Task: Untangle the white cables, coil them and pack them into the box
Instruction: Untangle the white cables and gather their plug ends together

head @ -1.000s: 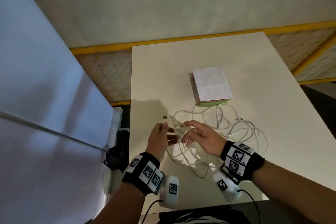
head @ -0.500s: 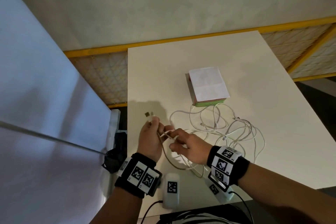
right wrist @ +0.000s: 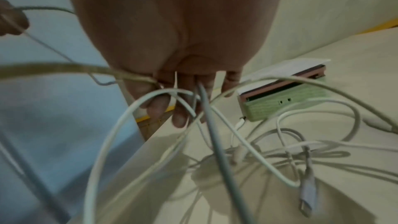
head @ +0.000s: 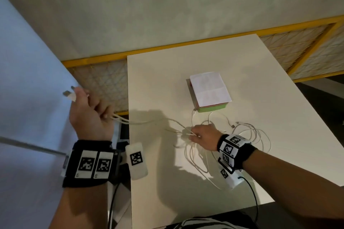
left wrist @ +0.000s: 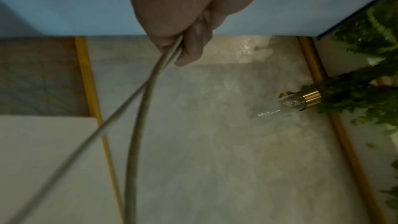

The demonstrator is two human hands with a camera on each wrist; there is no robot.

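Observation:
A tangle of white cables (head: 247,135) lies on the white table (head: 260,83) in front of a green box (head: 211,108) whose white lid is closed. My left hand (head: 89,109) is raised off the table's left edge and grips two cable strands (left wrist: 150,81), with their plug ends (head: 69,95) sticking out above the fist. Both strands run taut to my right hand (head: 201,135), which holds several cable loops (right wrist: 193,101) just above the table. A loose plug (right wrist: 305,198) hangs below that hand.
A yellow-framed mesh rail (head: 104,82) runs behind and left of the table. A pale blue panel (head: 28,98) stands at the left. Black sensor leads (head: 255,197) trail from my wristbands near the table's front edge. The box sits mid-table.
My left hand has pulled the cable ends up and far to the left, off the table edge, stretching the strands. The right hand has stayed at the tangle, closing on the loops.

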